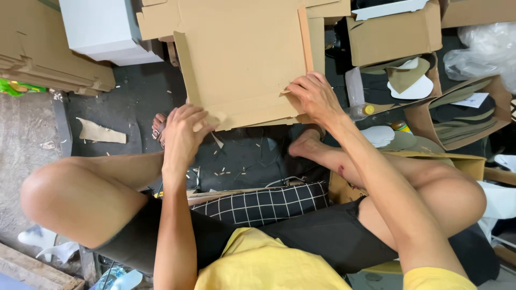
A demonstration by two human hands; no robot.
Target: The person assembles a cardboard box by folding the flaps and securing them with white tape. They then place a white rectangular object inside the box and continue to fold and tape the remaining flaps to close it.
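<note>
A flat brown cardboard sheet with creased flaps lies tilted in front of me over the dark floor. My left hand grips its near left corner, fingers curled over the edge. My right hand pinches the near right edge, where a small tab sticks out. I sit on the floor with bare knees apart and both feet under the sheet.
Stacked flat cardboard lies at far left, beside a white box. Open cartons with cut shapes stand at right, with a clear plastic bag and a small bottle. Cardboard scraps litter the floor. A checked cushion is under me.
</note>
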